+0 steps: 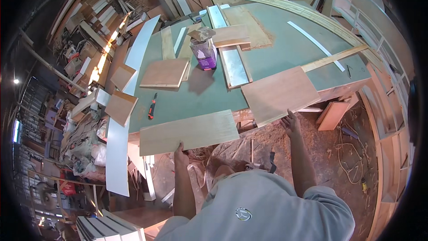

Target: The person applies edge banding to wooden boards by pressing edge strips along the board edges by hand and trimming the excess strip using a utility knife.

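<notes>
My left hand (181, 155) grips the near edge of a pale plywood panel (191, 130), its thumb on top and its other fingers hidden beneath. This panel overhangs the near edge of the workbench. My right hand (291, 125) holds the near corner of a second, pinker plywood panel (281, 93), which lies at the bench's right front. Between and beyond them, a purple and white can (205, 55) with a brown, ragged-looking top stands on the green bench top (196, 100). To the left lies a red and black utility knife (152, 106).
A stacked brown panel (165, 72) lies left of the can. Behind it are a long frame with a shiny inset (234, 66) and loose strips. Long white boards (117, 156) run along the left side. Sawdust and a cable (352, 169) cover the floor at right.
</notes>
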`<state>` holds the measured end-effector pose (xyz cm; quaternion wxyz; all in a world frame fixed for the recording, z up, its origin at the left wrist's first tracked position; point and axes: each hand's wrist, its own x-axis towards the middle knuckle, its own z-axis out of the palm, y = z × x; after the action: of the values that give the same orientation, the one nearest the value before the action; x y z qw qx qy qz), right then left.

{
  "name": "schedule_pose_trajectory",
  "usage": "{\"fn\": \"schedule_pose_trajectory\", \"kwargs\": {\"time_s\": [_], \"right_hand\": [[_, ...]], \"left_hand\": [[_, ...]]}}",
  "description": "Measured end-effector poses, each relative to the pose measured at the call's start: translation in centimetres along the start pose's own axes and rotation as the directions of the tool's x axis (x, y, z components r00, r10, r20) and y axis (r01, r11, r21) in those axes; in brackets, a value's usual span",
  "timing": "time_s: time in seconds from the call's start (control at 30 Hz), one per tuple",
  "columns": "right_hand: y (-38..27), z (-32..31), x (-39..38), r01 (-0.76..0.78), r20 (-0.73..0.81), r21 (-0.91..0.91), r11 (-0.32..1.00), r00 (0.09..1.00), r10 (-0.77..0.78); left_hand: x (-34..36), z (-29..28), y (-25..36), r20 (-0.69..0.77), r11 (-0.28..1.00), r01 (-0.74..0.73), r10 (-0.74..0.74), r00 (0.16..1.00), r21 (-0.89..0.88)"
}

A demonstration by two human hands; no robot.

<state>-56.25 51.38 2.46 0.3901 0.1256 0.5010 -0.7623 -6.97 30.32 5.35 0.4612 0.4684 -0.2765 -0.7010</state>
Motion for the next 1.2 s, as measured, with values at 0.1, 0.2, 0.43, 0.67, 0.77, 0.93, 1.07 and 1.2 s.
{"fn": "schedule_pose_trajectory", "kwargs": {"time_s": [0.1, 0.2, 0.43, 0.67, 0.77, 0.93, 1.07, 1.2], "right_hand": [[1.1, -4.6, 5.1, -0.015, 0.137, 0.074, 0.997, 0.991, 0.005], [2.1, -4.8, 6.1, -0.052, 0.185, 0.085, 0.995, 0.982, 0.035], [3.7, -5.1, 9.3, 0.038, 0.162, 0.133, 0.990, 0.985, -0.060], [3.9, -4.4, 8.1, 0.092, 0.029, 0.062, 0.994, 0.995, -0.094], [2.6, -3.9, 8.3, 0.116, 0.177, 0.041, 0.992, 0.977, -0.122], [1.9, 0.3, 4.9, 0.211, -0.023, 0.147, 0.966, 0.978, -0.209], [0.3, 0.3, 1.5, 0.298, -0.085, 0.096, 0.950, 0.953, -0.291], [1.9, -0.3, -1.5, 0.320, -0.039, 0.009, 0.948, 0.947, -0.319]], "left_hand": [[2.7, 1.4, 1.4, -0.014, 1.000, -0.016, 0.016, 1.000, 0.011], [7.9, -1.6, 0.3, 0.049, 0.999, 0.019, -0.017, 0.999, -0.050], [11.7, -2.2, -0.2, -0.005, 0.957, 0.233, -0.237, 0.971, -0.172], [16.7, -2.6, 0.4, 0.054, 0.981, 0.180, -0.176, 0.983, -0.079], [20.2, -3.4, 1.0, 0.083, 0.972, 0.227, -0.222, 0.972, -0.057], [23.7, -3.6, 3.3, 0.063, 0.928, 0.369, -0.372, 0.926, 0.052], [23.3, -2.1, 3.3, 0.110, 0.893, 0.430, -0.444, 0.889, 0.131], [22.6, -1.2, 3.1, 0.111, 0.798, 0.531, -0.578, 0.809, 0.286]]}}
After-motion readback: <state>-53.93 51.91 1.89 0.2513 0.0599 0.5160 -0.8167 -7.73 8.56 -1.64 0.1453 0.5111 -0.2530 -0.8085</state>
